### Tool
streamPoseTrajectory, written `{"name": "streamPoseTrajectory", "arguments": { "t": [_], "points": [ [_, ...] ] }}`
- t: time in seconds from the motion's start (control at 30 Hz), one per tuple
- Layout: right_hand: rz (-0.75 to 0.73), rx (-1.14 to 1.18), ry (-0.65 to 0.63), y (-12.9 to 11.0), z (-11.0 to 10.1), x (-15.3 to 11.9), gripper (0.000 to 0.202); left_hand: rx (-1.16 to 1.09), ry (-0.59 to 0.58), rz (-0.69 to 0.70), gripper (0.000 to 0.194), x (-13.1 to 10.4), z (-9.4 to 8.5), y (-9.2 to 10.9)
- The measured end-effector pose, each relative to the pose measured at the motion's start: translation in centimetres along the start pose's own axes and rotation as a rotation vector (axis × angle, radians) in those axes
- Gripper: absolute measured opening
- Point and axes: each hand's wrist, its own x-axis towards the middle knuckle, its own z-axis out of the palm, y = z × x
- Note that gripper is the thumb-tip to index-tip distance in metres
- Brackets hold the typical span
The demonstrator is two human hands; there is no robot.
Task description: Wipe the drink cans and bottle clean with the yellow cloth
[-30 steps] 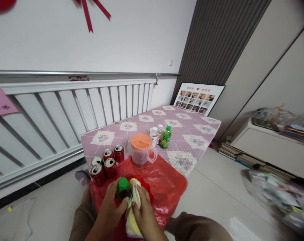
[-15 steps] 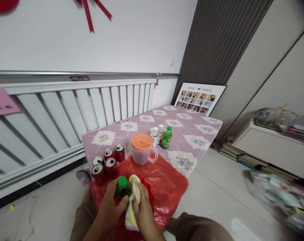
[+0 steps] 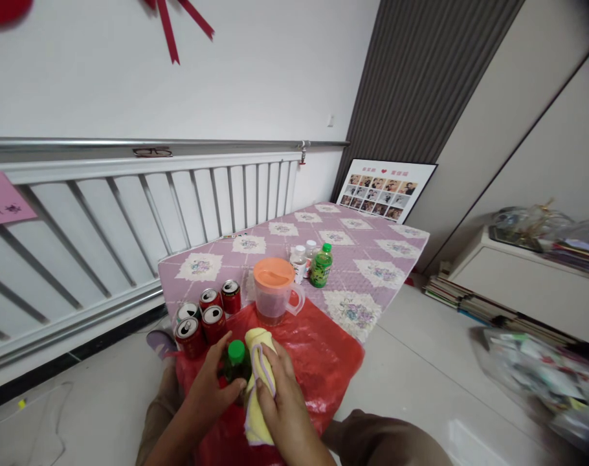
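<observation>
My left hand (image 3: 213, 383) is wrapped round a green-capped plastic bottle (image 3: 237, 362), which stands low in front of me over a red plastic sheet (image 3: 331, 353). A folded yellow cloth (image 3: 258, 414) with a pale purple edge is gripped in my right hand (image 3: 285, 398), close against the bottle's right side. The lower part of the bottle is hidden by my fingers and the cloth. Just beyond my hands stands a clear plastic pitcher (image 3: 271, 304) with an orange lid and some liquid in its bottom.
Several opened drink cans (image 3: 190, 336) stand left of the pitcher. Behind it are a full green bottle (image 3: 322, 266) and two small white-capped bottles (image 3: 298, 262). A flowered cloth covers the table (image 3: 345, 259), with a white radiator (image 3: 217, 200) along its far side.
My right hand and the yellow cloth have shifted slightly up and right along the bottle. My left hand keeps hold of the bottle, which is nearly in place.
</observation>
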Motion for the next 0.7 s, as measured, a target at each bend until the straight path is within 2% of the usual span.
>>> {"name": "streamPoseTrajectory", "arguments": {
  "t": [0.1, 0.17, 0.27, 0.4, 0.5, 0.6, 0.7],
  "points": [
    [-0.068, -0.034, -0.046, -1.4, -1.1, 0.8, 0.065, -0.077, -0.084, -0.029, 0.071, 0.0, -0.2, 0.6],
    [-0.056, -0.036, -0.060, -1.2, -1.1, 1.3, 0.066, -0.068, -0.122, -0.028, 0.062, -0.1, -0.4, 0.8],
    [0.031, -0.005, -0.071, 0.7, 0.0, 1.5, 0.065, -0.026, -0.134, -0.014, 0.059, -0.2, -0.6, 0.5],
    [0.134, 0.034, -0.147, 3.8, 2.0, 0.5, 0.067, -0.028, -0.133, 0.038, 0.059, -0.2, -0.6, -0.2],
    [0.176, 0.022, -0.160, 4.7, 2.5, -0.3, 0.065, -0.024, -0.125, 0.044, 0.060, -0.2, -0.5, -0.6],
    [0.135, 0.013, -0.134, 3.8, 1.8, -0.3, 0.063, -0.032, -0.120, 0.045, 0.061, -0.3, -0.4, -0.8],
    [0.059, 0.015, -0.069, 1.7, 0.2, 0.3, 0.062, -0.052, -0.112, 0.040, 0.064, -0.3, -0.3, -0.8]
  ]
}}
